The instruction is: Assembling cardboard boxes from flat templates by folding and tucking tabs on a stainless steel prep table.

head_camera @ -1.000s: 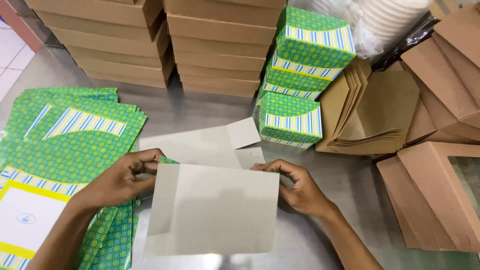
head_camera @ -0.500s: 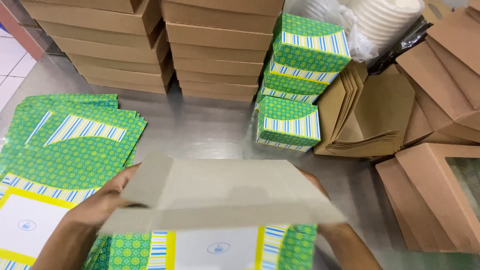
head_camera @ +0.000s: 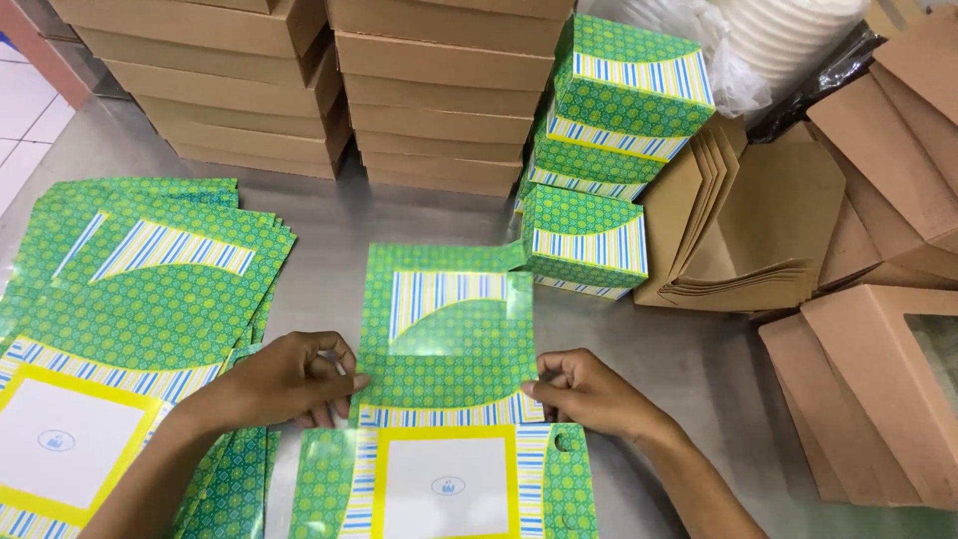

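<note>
Flat on the steel desk lies one unfolded green box blank, long axis running away from the person; left hand and right hand fingers pinch its side edges; three folded green boxes stand beyond.

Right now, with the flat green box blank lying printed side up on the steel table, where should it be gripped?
Grip the flat green box blank at its two side edges along the striped fold line, coming in from left and right, where the left hand and right hand already pinch. It lies flat; those edges are free.
</note>
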